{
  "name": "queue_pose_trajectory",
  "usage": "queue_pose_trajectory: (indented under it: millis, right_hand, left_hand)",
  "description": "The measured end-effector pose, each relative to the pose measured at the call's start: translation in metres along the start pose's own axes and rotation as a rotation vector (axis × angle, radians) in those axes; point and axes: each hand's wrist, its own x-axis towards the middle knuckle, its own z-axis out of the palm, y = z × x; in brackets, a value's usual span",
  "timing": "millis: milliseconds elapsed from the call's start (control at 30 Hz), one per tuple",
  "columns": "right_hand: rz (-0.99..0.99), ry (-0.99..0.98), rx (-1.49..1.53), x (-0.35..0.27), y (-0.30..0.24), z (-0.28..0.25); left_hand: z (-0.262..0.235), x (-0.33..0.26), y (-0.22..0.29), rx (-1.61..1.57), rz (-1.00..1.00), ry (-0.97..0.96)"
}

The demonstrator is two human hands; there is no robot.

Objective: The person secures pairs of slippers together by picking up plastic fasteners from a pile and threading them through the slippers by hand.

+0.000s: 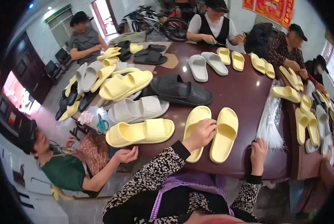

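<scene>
Two pale yellow slippers lie side by side in front of me, toes pointing away. Over the left yellow slipper (200, 113) rests my left hand (201, 133), fingers pinched together by its inner edge; anything in them is hidden. The right yellow slipper (224, 136) lies just beyond those fingertips. My right hand (258, 150) is at the table's near edge with curled fingers, and a small dark bit shows at the fingertips, too small to name. Close to it lies a bundle of thin white strips (272, 125) in clear plastic.
Left of me are a yellow slipper (141, 132), a grey slipper (139, 109), a black slipper (180, 90) and a larger pile. Teal-handled scissors (102, 125) lie by the left edge. A co-worker's hand (126, 154) is near the yellow slipper. Other people sit around the table (245, 89).
</scene>
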Motion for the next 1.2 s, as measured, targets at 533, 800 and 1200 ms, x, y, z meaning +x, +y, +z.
queue_pose_trajectory:
  millis: [533, 800, 1200]
  right_hand:
    - [0.015, 0.389, 0.531, 0.001, -0.028, -0.049]
    - [0.072, 0.475, 0.746, -0.011, -0.042, -0.065]
    - [0.184, 0.255, 1.05, 0.001, -0.025, -0.055]
  left_hand:
    - [0.043, 0.05, 0.057, -0.214, 0.043, -0.133]
    - [0.112, 0.046, 0.092, -0.772, -0.007, -0.476]
    - [0.104, 0.034, 0.079, -0.863, -0.288, -0.424]
